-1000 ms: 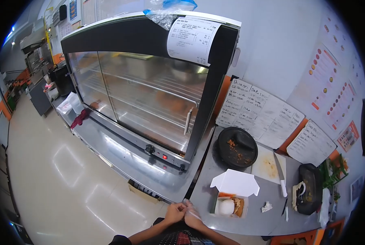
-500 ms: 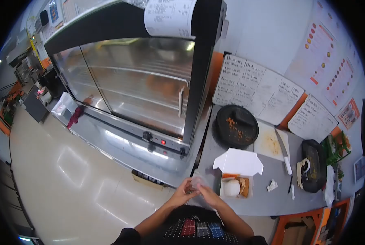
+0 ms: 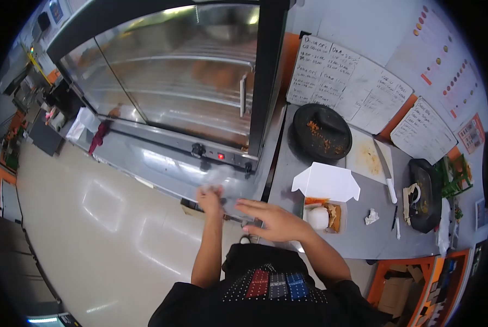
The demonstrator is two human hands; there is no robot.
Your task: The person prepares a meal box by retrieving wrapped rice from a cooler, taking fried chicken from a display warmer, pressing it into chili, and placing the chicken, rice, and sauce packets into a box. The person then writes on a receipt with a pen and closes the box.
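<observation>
My left hand [image 3: 210,199] is closed on a piece of thin clear plastic [image 3: 222,177]. The plastic is blurred, and I cannot tell whether it is a bag or a glove. It hangs over the steel ledge in front of the glass cabinet. Just to the right, my right hand [image 3: 275,220] is stretched out, palm down, with its fingers apart and nothing in them. Beyond that hand is an open white takeaway box [image 3: 325,182], holding a white rounded mound [image 3: 318,218], brown food [image 3: 334,217] and an orange-red portion.
A glass display cabinet [image 3: 173,92] stands ahead. On the steel counter [image 3: 358,240] are a black lid [image 3: 320,131] with crumbs, a cutting board [image 3: 364,158], a knife [image 3: 385,171], a crumpled tissue [image 3: 371,217] and a black pan [image 3: 425,191]. Whiteboards [image 3: 347,82] lean behind.
My hands were together at the plastic and are now apart. The left has moved left and forward with the plastic; the right has opened. The view has shifted.
</observation>
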